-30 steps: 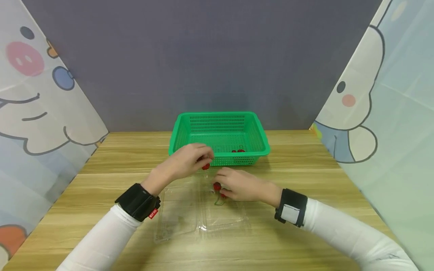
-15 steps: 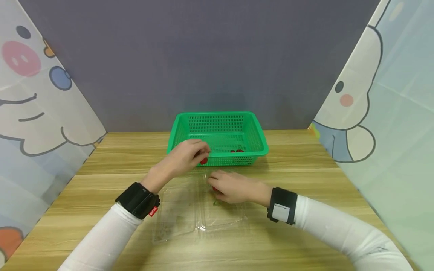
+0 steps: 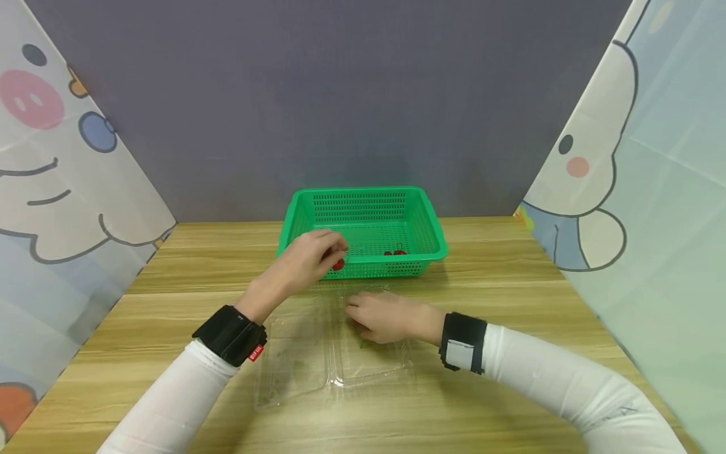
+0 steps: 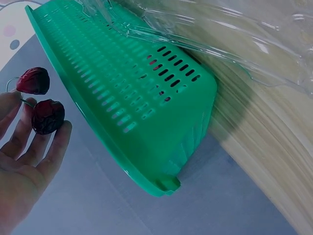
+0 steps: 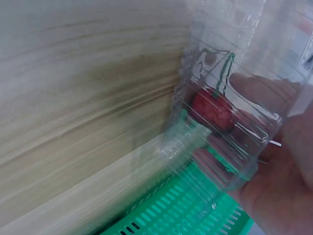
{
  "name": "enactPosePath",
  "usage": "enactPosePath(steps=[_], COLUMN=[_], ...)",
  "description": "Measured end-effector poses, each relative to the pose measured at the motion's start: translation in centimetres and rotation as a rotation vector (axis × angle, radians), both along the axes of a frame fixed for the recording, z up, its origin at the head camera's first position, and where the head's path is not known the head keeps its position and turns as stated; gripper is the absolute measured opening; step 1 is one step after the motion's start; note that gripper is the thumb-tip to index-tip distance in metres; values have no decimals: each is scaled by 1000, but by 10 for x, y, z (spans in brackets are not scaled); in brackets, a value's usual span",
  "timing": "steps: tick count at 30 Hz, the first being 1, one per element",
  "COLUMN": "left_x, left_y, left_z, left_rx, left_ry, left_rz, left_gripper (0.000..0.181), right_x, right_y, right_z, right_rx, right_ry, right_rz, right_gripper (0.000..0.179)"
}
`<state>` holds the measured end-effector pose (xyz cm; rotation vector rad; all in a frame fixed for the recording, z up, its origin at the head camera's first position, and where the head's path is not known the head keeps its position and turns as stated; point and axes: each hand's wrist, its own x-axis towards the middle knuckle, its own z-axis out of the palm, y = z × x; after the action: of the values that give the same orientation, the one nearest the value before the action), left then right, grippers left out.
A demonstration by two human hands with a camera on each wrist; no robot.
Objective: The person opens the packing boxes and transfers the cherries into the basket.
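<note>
My left hand [image 3: 309, 258] hovers by the near left side of the green plastic basket [image 3: 422, 258], pinching the thin stems of a pair of dark red cherries [image 4: 48, 117]. In the left wrist view both fruits dangle beside its fingers, outside the basket rim. My right hand [image 3: 388, 316] is down in the right half of an open clear plastic clamshell box [image 3: 374, 369]. Through the box wall, the right wrist view shows a red cherry [image 5: 213, 110] with a green stem between its thumb and curled fingers. From the head view, that hand covers the cherry.
A few more cherries [image 3: 399, 253] lie in the near right part of the basket. The box's other half [image 3: 295, 359] lies flat to the left on the wooden table [image 3: 499, 284]. A grey panel [image 3: 363, 94] stands behind, with printed cloth at both sides.
My right hand has moved slightly left and lower into the box, and its cherries have gone out of sight beneath it. The left hand has shifted a little up and left, still holding its cherries.
</note>
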<state>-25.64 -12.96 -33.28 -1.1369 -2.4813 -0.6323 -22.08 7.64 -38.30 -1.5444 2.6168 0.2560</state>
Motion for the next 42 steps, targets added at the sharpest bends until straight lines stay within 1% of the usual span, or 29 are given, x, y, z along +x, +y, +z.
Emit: enactPosePath(steps=[2, 4, 8, 13, 16, 21, 27, 33, 38, 42], left_x=[-1, -2, -5, -7, -9, -11, -15, -19, -22, -24], left_y=[-1, -2, -3, -6, -8, -10, -11, -13, -13, -13], left_z=[0, 0, -1, 0, 0, 1, 2, 1, -1, -3], left_rx=[1, -1, 5, 19, 33, 43, 39, 32, 25, 21], left_ry=[-4, -7, -12, -5, 10, 9, -18, -32, -32, -46], left_rz=[8, 20, 36, 96, 144, 190, 223, 260, 288, 299], left_gripper=[7, 8, 7, 7, 6, 5, 5, 5, 6, 6], right_x=[0, 0, 0, 1, 0, -1, -3, -3, -4, -5], right_y=[0, 0, 1, 0, 0, 2, 3, 4, 6, 7], right_z=[-1, -3, -5, -6, -7, -9, -7, -8, -8, -9], right_rx=[11, 9, -18, -50, -69, -101, -136, -163, -212, -243], right_ry=[-3, -10, -28, -61, -83, -110, -144, -134, -137, -148], right_rz=[-7, -8, 1, -2, 0, 10, 3, -16, -27, -19], right_gripper=[45, 43, 31, 19, 18, 19, 21, 21, 17, 13])
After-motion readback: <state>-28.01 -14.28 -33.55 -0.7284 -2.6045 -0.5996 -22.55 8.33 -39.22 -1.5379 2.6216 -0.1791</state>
